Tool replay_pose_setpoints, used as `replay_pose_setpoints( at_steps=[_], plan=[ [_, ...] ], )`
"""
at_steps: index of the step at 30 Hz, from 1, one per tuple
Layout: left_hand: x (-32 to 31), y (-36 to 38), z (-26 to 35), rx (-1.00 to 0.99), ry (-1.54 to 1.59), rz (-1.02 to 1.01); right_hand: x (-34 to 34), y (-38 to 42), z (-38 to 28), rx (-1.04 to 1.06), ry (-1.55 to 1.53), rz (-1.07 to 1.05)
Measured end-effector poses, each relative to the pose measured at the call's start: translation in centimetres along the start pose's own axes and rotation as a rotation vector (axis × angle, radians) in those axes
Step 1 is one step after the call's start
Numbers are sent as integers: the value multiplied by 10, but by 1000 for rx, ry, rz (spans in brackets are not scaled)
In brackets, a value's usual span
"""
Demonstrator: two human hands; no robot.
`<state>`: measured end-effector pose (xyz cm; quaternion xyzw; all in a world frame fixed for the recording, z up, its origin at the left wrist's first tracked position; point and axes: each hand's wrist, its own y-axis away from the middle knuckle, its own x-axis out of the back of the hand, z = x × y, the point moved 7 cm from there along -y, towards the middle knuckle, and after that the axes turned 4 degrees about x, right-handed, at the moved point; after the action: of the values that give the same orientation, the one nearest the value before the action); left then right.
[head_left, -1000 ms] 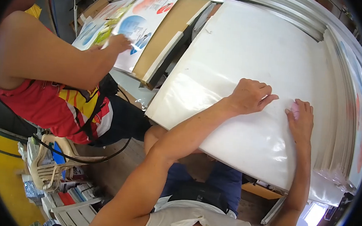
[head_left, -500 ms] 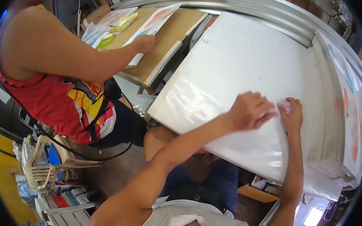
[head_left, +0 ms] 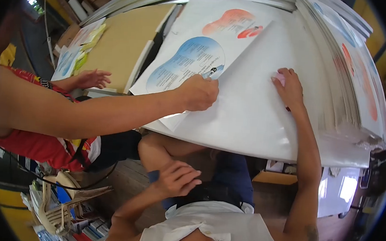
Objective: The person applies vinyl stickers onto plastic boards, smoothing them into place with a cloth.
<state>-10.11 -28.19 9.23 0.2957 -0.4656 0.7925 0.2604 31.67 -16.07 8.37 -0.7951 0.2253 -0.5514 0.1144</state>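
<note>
A printed sheet [head_left: 193, 53] with blue and red-orange rounded shapes lies over the left part of the white work surface [head_left: 251, 120]. A co-worker's hand [head_left: 199, 93] grips it near its lower right edge. On the surface to the right, my right hand [head_left: 289, 89] has its fingers curled around a small pink object [head_left: 279, 77]. My left hand [head_left: 177, 179] is drawn back in front of my body, below the table edge. Its fingers are bent and side by side, and its palm side is hidden.
A co-worker in a red top [head_left: 34, 149] leans in from the left beside a brown board [head_left: 123, 35]. Stacked sheets [head_left: 339, 72] rise at the right. A plastic chair [head_left: 55, 205] stands at the lower left.
The co-worker has brought the printed sheet from the brown board onto the white surface. My left hand has pulled back from the surface toward my body. My right hand still has the pink object.
</note>
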Motion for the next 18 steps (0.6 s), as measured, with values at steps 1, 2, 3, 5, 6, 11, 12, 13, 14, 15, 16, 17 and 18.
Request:
replay_pose_setpoints(
  at_steps=[1,2,3,5,6,11,12,13,14,15,16,17,18],
  plan=[
    [13,-6,8,-12,-1,5,1,4,4,1,-18,-9],
    [17,-16,17,-49,2,9,2,11,13,-42,-37,-26],
    [23,-25,26,-86,5,12,1,10,18,-70,-63,-32],
    [30,-46,42,-169,14,29,1,13,22,-98,-84,-39],
    [31,-58,47,-215,17,42,0,16,25,-103,-81,-44],
    [33,-138,-9,26,-200,119,6,32,23,-39,-24,-43],
    [37,-158,-41,43,-265,173,6,34,24,-19,-12,-43],
    [41,-175,-79,105,-335,193,5,36,26,-1,-2,-45],
    [43,-184,-125,186,-392,183,3,40,27,22,-23,-55],
    [46,-190,-185,268,-450,140,1,40,28,38,-39,-61],
    [50,-186,-239,341,-499,96,2,41,31,44,-47,-64],
    [54,-172,-275,441,-554,17,4,43,32,74,-127,-11],
    [60,-161,-319,531,-605,-62,8,42,29,101,-197,49]
  ],
)
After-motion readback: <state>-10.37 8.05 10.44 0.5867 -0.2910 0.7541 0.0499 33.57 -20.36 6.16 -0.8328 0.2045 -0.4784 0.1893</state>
